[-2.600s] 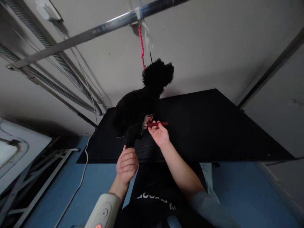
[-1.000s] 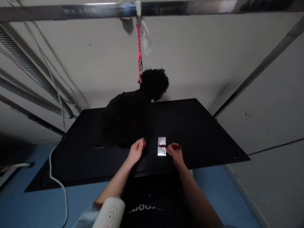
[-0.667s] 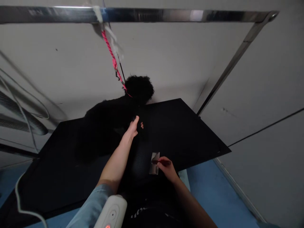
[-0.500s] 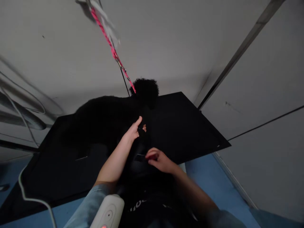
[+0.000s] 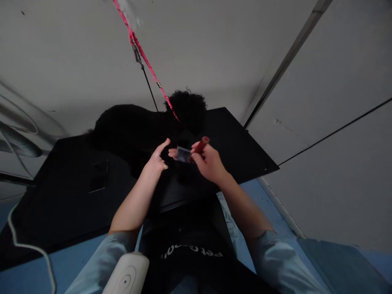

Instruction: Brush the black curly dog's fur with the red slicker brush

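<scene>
A black curly-haired dog (image 5: 128,122) stands on a black table (image 5: 61,196), its head at the far side under a pink rope. My left hand (image 5: 159,157) is wrapped around dark fur at the dog's front, apparently a leg. Its thumb points up and its fingertips show beyond the fur. Close on its right, my right hand (image 5: 210,161) grips a red-handled grooming brush (image 5: 183,154) with a flat, grey, rectangular head. That head is next to the left fingertips; whether it touches the fur I cannot tell, and its teeth are not clear.
The pink rope (image 5: 147,61) slants up from the dog's neck, with a metal clip (image 5: 137,53) beside it. A pale cable (image 5: 33,246) crosses the table's left corner. A white device (image 5: 127,273) sits by my left sleeve. Behind the table is a grey wall (image 5: 214,53).
My right hand has risen toward the left hand, and the brush with its red handle now shows plainly. The left hand keeps its hold. The view has shifted, so the scene sits higher and further left.
</scene>
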### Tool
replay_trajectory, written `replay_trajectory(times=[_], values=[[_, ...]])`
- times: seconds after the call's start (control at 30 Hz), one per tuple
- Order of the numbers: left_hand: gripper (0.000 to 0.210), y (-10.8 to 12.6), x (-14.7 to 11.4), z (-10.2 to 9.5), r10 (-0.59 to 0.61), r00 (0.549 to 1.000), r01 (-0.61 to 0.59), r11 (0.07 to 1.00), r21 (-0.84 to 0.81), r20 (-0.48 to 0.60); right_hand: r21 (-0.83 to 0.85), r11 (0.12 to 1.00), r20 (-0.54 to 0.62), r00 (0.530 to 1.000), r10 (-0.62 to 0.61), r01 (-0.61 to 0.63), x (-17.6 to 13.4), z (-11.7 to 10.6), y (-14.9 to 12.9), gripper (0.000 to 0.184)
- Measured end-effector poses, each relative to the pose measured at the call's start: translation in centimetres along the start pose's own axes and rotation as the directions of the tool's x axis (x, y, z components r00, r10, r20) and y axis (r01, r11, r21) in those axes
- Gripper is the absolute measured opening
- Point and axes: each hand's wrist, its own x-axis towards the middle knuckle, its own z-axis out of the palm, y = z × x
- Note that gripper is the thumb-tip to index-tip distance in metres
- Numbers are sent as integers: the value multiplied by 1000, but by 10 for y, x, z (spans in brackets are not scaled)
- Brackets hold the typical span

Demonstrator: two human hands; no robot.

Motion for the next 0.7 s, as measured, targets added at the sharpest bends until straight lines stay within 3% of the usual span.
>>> replay_trajectory(times=[0.03,0.13,0.17,0.27,0.37,0.4,0.5,0.53,0.63,0.67,0.7], values=[[31,-2,-4,-1,-1,1000,1,1000,-15,21,29,1000,23,1000,-6,5,-2,-3,-2,17],[30,-9,-14,-4,25,998,-23,999,-41,53,129,992,270,963,-19,-16,-11,-3,-5,16],[30,-11,-17,-6,41,998,-38,998,-44,53,148,988,267,964,4,-45,-15,-1,-5,16],[34,-19,-24,-15,87,996,-87,996,-27,23,209,974,114,991,65,-88,-23,6,0,19],[37,-23,-27,-23,142,989,-142,990,-13,-28,225,971,209,978,29,-76,-29,8,7,18],[39,-25,-27,-25,166,985,-167,986,-27,-39,221,972,179,983,42,-82,-30,7,9,18],[43,-32,-27,-28,213,974,-219,972,-84,-77,272,959,-125,985,117,-79,-32,3,14,19],[43,-35,-27,-28,210,973,-218,972,-89,-96,309,948,-134,984,117,-71,-33,3,15,20],[38,-47,-24,-31,199,970,-212,974,-83,-139,362,925,141,988,68,-115,-37,10,20,21],[36,-50,-23,-32,208,968,-221,971,-87,-143,354,924,173,981,87,-144,-38,13,23,21],[34,-52,-23,-34,227,964,-242,965,-98,-141,345,924,121,984,128,-163,-39,16,26,21]])
